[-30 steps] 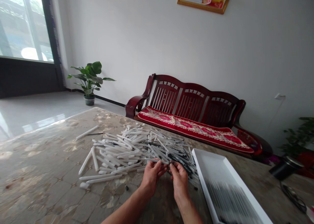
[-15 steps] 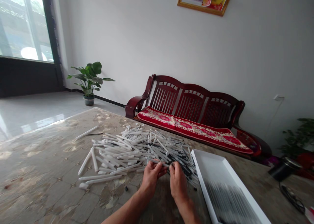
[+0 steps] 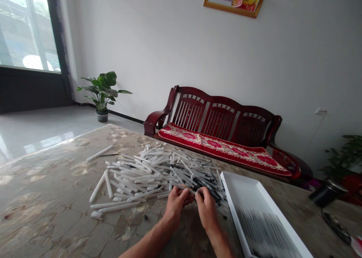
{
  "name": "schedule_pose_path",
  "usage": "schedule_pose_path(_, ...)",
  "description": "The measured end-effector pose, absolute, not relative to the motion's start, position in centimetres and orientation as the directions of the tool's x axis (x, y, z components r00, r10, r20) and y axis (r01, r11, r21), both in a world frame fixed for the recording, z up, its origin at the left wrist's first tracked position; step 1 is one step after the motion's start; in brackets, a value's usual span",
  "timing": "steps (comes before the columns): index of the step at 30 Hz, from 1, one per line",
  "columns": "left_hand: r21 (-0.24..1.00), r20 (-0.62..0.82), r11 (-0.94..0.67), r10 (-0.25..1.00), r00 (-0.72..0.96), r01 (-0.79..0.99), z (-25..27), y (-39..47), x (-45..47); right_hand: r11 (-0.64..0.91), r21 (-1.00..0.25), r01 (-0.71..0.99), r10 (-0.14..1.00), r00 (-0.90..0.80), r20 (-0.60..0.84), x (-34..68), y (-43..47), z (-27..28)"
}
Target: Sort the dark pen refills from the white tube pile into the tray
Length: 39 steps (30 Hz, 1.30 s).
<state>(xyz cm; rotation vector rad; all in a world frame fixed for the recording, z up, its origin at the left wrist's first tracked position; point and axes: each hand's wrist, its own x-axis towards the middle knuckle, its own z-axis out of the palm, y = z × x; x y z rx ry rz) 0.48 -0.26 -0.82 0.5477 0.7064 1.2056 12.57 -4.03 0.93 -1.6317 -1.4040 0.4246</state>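
Note:
My left hand [image 3: 175,207] is closed around one end of a slim greyish pen [image 3: 191,191], at the near edge of a pile. The fingers of my right hand [image 3: 206,207] pinch the pen's other end, so it spans the small gap between both hands. Beyond them spreads a heap of loose white pen barrels [image 3: 149,171], with darker, black-ended pens [image 3: 203,182] toward its right side. To the right, a shallow white box [image 3: 249,190] holds a row of slender translucent pens [image 3: 266,228]. Fingertip details are too small to make out.
The patterned tabletop [image 3: 56,205] carries a few stray white barrels [image 3: 99,153] at the left and a small black piece [image 3: 145,217]. A black cup [image 3: 328,194] lies right of the box. Behind the table stands a red wooden bench [image 3: 217,118].
My right hand has tilted slightly, its fingers still at the pen's end. My left hand stays nearly in place, still gripping the pen.

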Motion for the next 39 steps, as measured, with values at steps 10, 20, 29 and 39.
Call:
schedule_pose_path(10, 0.721, -0.200, 0.283, 0.959, 0.202, -0.633, -0.4, -0.3, 0.4, 0.042, -0.840, 0.541, 0.933, 0.281, 0.227, 13.2, -4.4, 0.0)
schedule_pose_path(20, 0.748, -0.193, 0.294, 0.954, 0.230, -0.595, -0.4, -0.8, 0.5, 0.030, -0.865, 0.500, 0.935, 0.292, 0.201, 13.2, -4.8, 0.0)
schedule_pose_path(29, 0.769, -0.174, 0.277, 0.958, 0.229, -0.576, -0.5, -0.7, 0.6, -0.008, -0.866, 0.500, 0.935, 0.310, 0.171, 13.2, -4.8, 0.3)
schedule_pose_path(39, 0.783, -0.074, 0.246, 0.949, 0.307, -0.571, -0.8, -0.8, 0.5, -0.325, -0.945, 0.016, 0.896, 0.326, -0.303, 12.2, -4.9, 0.4)
